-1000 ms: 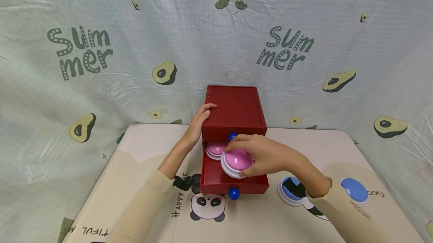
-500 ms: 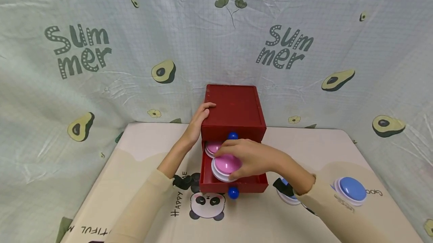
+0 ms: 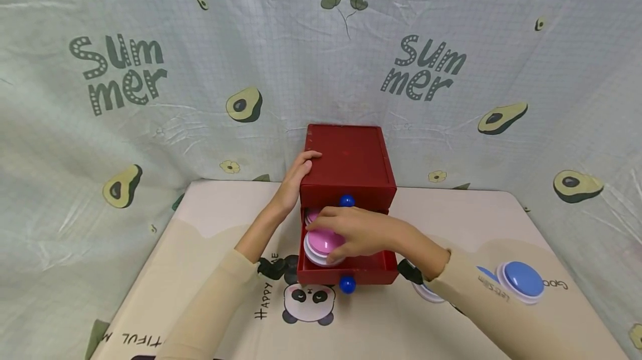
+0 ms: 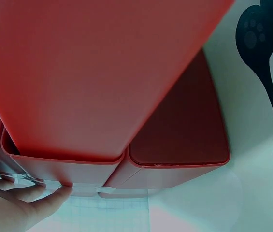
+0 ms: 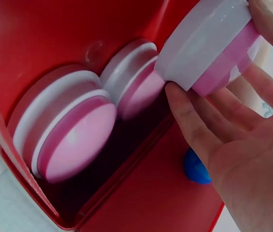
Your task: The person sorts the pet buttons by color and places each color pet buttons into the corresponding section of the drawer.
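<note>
My right hand point(image 3: 358, 232) holds a round push button point(image 3: 325, 242) with a pink dome and white base, low over the left front of the pulled-out lower drawer point(image 3: 371, 276). In the right wrist view, fingers and thumb grip the rim of the held button point(image 5: 208, 53). Behind it, two more pink push buttons point(image 5: 78, 140) point(image 5: 141, 92) sit in the drawer; in the head view only a sliver of one pink button point(image 3: 312, 215) shows. My left hand point(image 3: 291, 184) rests against the left side of the red cabinet point(image 3: 348, 154), fingertips on its top edge.
Blue-domed push buttons point(image 3: 524, 280) lie on the table to the right, partly covered by my right sleeve point(image 3: 481, 293). Blue knobs point(image 3: 347, 285) stick out from the drawer fronts. A patterned cloth point(image 3: 271, 42) hangs behind the cabinet.
My right hand has moved left with the pink push button, from the drawer's middle to its left front. My left hand has stayed on the cabinet.
</note>
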A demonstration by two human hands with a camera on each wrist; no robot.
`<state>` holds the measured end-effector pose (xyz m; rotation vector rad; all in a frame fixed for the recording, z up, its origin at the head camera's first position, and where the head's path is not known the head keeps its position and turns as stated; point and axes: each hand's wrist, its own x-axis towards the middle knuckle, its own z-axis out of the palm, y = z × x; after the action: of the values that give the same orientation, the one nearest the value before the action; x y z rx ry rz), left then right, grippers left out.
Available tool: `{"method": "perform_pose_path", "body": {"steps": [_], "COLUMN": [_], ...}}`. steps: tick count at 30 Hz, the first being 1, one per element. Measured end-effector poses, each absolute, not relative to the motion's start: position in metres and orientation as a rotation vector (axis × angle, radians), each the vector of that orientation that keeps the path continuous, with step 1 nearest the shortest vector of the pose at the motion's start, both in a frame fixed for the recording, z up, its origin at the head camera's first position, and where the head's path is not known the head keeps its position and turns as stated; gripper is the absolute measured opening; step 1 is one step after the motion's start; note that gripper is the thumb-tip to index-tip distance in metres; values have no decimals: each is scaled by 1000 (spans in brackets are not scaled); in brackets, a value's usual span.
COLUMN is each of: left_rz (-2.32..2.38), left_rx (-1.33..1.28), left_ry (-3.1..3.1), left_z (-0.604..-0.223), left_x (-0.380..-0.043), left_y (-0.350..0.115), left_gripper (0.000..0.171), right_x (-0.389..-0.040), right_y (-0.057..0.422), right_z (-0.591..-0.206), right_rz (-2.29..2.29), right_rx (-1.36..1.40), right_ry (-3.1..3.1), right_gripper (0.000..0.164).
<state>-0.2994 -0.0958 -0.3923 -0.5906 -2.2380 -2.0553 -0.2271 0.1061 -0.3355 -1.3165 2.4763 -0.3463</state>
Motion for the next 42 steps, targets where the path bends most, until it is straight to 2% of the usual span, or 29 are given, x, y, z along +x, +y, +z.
{"method": "perform_pose_path", "body": {"steps": [28,42], "left_rz": [-2061,-2070], "left_rx": [-585,-594], "left_ry": [-2208,-2200], "left_z": [-394,-392], "left_x": [-302,-302], "left_y": [-94,-94], "left_gripper": [43,43], "right_x": [-236,-237], "right_y": [87,82], "right_z": [-348,-353], "right_rz": [-188,-60], "right_rx": [-1215,-1262], "right_ry": [2428,2436], "right_gripper": [65,67]}}
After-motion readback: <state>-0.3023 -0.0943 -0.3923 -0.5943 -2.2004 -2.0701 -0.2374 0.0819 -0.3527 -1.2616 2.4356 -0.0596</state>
